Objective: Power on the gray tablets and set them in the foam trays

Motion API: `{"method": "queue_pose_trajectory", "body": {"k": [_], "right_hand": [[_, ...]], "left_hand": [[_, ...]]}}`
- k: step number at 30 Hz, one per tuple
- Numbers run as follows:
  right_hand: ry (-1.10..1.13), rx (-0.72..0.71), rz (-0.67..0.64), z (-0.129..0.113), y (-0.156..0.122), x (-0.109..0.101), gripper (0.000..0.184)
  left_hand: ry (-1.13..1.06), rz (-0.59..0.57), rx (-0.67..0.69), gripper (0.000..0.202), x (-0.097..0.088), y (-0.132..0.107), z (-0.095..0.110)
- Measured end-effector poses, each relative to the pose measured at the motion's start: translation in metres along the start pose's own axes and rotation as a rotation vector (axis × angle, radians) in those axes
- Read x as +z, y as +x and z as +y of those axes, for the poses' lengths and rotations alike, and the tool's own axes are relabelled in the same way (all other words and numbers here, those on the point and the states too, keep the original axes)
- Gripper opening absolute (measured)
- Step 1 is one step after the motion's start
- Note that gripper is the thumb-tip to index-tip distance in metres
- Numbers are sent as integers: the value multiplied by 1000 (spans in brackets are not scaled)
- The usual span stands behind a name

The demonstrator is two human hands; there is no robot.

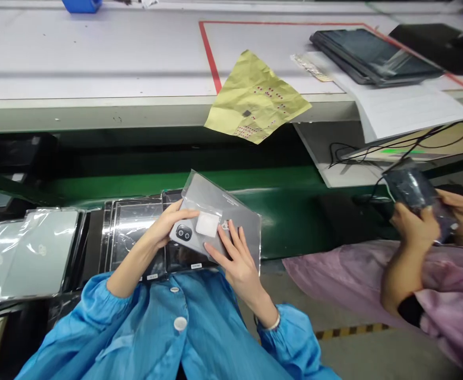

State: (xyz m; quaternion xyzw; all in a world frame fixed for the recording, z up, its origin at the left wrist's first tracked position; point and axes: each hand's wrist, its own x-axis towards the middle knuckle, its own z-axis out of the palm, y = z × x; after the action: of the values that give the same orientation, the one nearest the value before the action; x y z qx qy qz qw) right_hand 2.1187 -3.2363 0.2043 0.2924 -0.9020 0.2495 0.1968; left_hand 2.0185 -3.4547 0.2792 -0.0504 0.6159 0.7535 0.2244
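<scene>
left grip (pixel 165 226) grasps bagged tablet (pixel 215 201); right grip (pixel 239 264) lies on it, seemingly released.

Wearer: loose, glossy bright-blue smock (pixel 152 332); round white buttons (pixel 180 323) down the front; sleeves (pixel 295 335) wrinkled, gathered at the ends. Left hand (pixel 167 226) and right hand (pixel 237 261) ungloved. Pale bracelet (pixel 276 323), right wrist.

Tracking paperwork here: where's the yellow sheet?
Head view, upper centre: the yellow sheet lies across the table's near edge, left of the white paper.
</scene>
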Motion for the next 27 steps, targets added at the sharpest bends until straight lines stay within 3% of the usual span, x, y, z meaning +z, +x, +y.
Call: {"method": "queue_pose_trajectory", "body": {"k": [3, 6, 10, 13, 16, 19, 22, 24, 27], "right_hand": [[-88, 165, -72, 37, -19, 19, 101], [-186, 614, -256, 89, -40, 40, 106], [-292, 891, -307, 147, -67, 66, 100], [-306, 991, -354, 165, -88, 88, 104], [-294, 1030, -381, 167, -106, 110, 105], [-273, 1050, -372, 168, -115, 125, 96], [-246, 1066, -336, 173, -115, 131, 67], [-232, 1092, -305, 179, -107, 134, 48], [-215, 1152, -249, 195, -84, 143, 43]], "left_hand": [[76, 40, 26, 71, 9, 22, -11], [127, 30, 82, 72, 18, 33, -20], [189, -125, 143, 51, 25, 6, -13], [261, -258, 155, 36, 32, -25, 0], [272, -363, 193, 29, 41, -37, 6], [251, -261, 210, 25, 42, -35, 2], [244, -123, 158, 27, 33, -34, -8], [261, -64, 110, 30, 26, -37, -15], [268, -1, 43, 36, 19, -45, -24]]}}
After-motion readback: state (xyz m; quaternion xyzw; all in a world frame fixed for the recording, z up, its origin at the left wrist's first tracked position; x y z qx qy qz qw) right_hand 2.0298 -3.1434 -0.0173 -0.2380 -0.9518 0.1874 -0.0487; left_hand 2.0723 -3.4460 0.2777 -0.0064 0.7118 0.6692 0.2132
